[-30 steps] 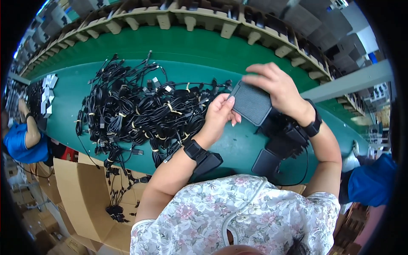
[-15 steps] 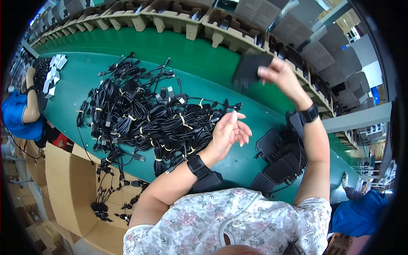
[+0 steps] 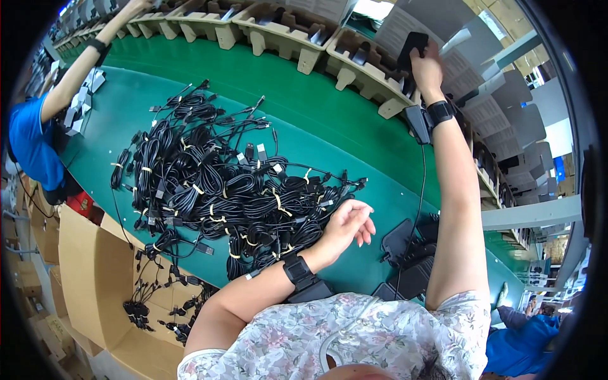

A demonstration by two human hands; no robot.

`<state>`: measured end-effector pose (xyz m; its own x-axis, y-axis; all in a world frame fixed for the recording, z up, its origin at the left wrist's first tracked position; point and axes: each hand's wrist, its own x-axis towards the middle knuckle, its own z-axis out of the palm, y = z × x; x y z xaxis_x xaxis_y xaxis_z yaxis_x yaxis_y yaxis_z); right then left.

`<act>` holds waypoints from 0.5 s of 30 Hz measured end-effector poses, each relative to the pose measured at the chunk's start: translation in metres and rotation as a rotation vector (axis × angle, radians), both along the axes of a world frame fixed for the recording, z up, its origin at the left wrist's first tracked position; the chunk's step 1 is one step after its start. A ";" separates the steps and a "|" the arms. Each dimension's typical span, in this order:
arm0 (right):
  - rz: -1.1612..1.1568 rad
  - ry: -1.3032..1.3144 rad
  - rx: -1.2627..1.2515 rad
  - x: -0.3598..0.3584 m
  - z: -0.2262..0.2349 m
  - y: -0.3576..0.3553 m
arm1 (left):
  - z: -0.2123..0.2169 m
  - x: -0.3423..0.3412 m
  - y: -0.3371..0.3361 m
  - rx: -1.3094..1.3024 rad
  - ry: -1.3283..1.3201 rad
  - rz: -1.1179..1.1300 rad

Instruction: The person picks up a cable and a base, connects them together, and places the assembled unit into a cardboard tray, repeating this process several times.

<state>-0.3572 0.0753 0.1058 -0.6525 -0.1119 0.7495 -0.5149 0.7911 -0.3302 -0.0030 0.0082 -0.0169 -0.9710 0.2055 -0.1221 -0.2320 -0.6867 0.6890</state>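
My right hand [image 3: 427,71] reaches to the far side of the bench, above the moulded trays, and grips a flat black plastic piece [image 3: 411,48] with rounded corners. Its exact kind does not show. My left hand [image 3: 347,232] hovers over the green bench [image 3: 329,142], fingers loosely curled and apart, holding nothing. Beside it lies a large pile of black cables [image 3: 221,183] in coils bound with pale ties, USB plugs sticking out. Similar black pieces [image 3: 415,272] are stacked next to my right elbow, partly covered by my arm.
A row of tan moulded trays [image 3: 288,37] with dark items inside lines the far edge. Grey printed sheets [image 3: 481,95] stand behind them. At the near left is an open cardboard box [image 3: 95,285] with more cables. Co-workers in blue sit left [image 3: 35,142] and right [image 3: 522,345].
My right hand has carried the black piece away from me, from above the bench to above the trays. My left hand has moved slightly toward me. The left co-worker's arm now stretches to the trays.
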 end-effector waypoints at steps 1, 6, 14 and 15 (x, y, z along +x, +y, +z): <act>-0.039 -0.062 0.055 -0.002 0.003 -0.006 | 0.000 0.000 0.000 0.006 -0.005 0.003; -0.119 -0.196 0.231 0.009 0.017 -0.032 | -0.001 0.000 -0.001 -0.043 0.012 -0.001; -0.101 -0.071 0.502 -0.012 -0.017 -0.049 | -0.006 0.003 0.004 -0.034 0.013 0.014; -0.097 -0.107 0.509 -0.011 -0.021 -0.054 | -0.006 0.002 0.003 -0.043 0.020 0.020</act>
<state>-0.3679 0.0208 0.0850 -0.7478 -0.3802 0.5443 -0.4163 0.9072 0.0618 -0.0014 0.0114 -0.0234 -0.9773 0.1807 -0.1111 -0.2043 -0.6609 0.7221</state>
